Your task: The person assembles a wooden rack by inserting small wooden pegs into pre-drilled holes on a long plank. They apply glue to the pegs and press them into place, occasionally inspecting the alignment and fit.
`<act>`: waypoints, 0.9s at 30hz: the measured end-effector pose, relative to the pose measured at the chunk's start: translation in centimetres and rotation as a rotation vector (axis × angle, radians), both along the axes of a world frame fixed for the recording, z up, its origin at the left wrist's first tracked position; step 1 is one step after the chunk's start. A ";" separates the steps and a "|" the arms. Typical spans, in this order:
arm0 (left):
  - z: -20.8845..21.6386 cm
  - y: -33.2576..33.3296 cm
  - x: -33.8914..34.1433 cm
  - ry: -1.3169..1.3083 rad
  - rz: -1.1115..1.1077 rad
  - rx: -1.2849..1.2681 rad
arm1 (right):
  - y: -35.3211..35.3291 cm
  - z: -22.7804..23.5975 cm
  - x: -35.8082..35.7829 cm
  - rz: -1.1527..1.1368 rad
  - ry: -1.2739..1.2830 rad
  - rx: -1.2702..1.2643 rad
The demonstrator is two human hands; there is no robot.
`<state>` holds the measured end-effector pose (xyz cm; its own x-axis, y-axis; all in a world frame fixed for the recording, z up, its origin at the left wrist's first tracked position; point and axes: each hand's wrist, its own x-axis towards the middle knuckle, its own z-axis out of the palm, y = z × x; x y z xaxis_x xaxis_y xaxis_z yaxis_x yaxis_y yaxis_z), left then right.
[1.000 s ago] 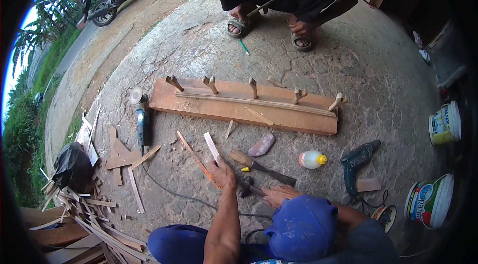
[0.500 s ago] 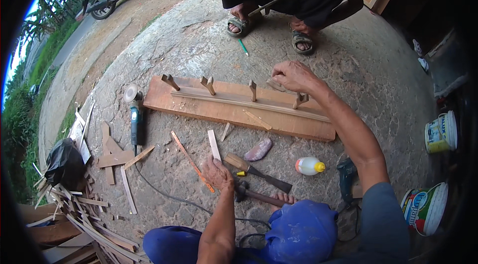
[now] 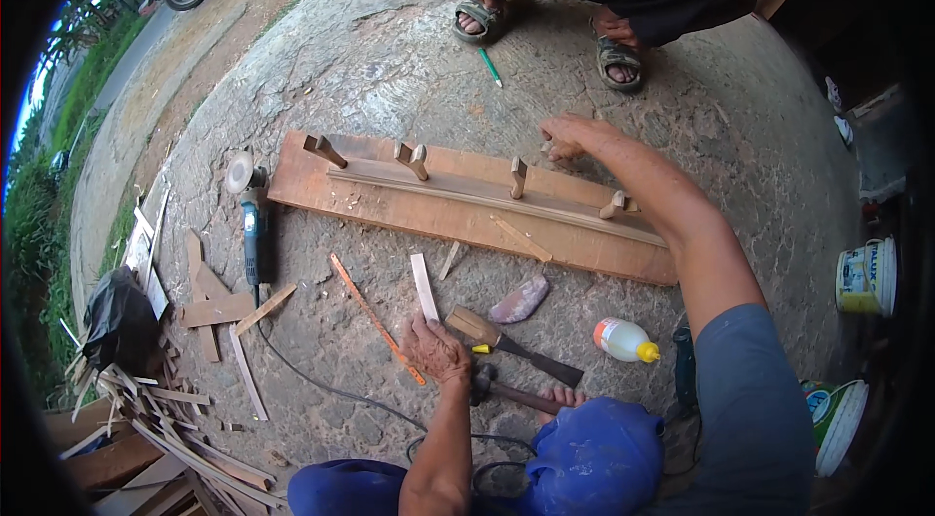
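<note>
My left hand (image 3: 435, 350) lies low over the ground with its fingers stretched out, by the near end of a pale thin wood strip (image 3: 423, 282). Close to it are a wood-handled chisel (image 3: 506, 346), a hammer (image 3: 511, 393) and an orange marked strip (image 3: 375, 316). Beyond the far edge of a thick wooden plank (image 3: 409, 209), my right hand (image 3: 575, 138) has its fingers curled together; what they hold, if anything, is hidden. On the plank lies a narrow moulded rail (image 3: 467, 200) with several wooden pegs (image 3: 518, 177) standing up from it.
An angle grinder (image 3: 253, 224) with its cord lies left. A glue bottle (image 3: 623, 339), a stone (image 3: 519, 300) and a power tool (image 3: 686, 365) are right. Wood scraps pile at lower left. Another person's sandalled feet (image 3: 618, 58) and a green pencil (image 3: 490, 66) are beyond.
The view has shifted a little. My right hand has moved away from the rightmost peg, past the plank's far edge; the small wooden piece under its fingers no longer shows clearly. My left hand stays low.
</note>
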<state>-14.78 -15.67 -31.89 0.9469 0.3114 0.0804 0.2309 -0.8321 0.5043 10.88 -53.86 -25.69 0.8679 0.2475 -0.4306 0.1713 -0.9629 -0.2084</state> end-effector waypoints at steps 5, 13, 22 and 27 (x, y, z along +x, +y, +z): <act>0.1 0.5 0.2 -0.016 0.011 -0.001 | 3.0 1.1 1.1 -0.005 0.059 -0.137; 0.2 0.9 0.1 -0.003 0.017 -0.032 | 3.5 12.6 2.0 -0.131 -0.103 0.141; 3.2 0.4 5.1 -0.373 0.160 -0.378 | 10.6 15.4 -12.3 -0.677 -0.144 1.797; 8.8 -4.0 8.7 -0.492 -0.102 -0.700 | 13.3 12.5 -17.9 -0.828 0.071 2.084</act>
<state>-6.12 -19.67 -23.11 0.8806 0.3582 0.3102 -0.2075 -0.2971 0.9320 -7.05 -40.59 -13.15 0.9868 -0.0422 -0.1561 -0.0799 0.7123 -0.6974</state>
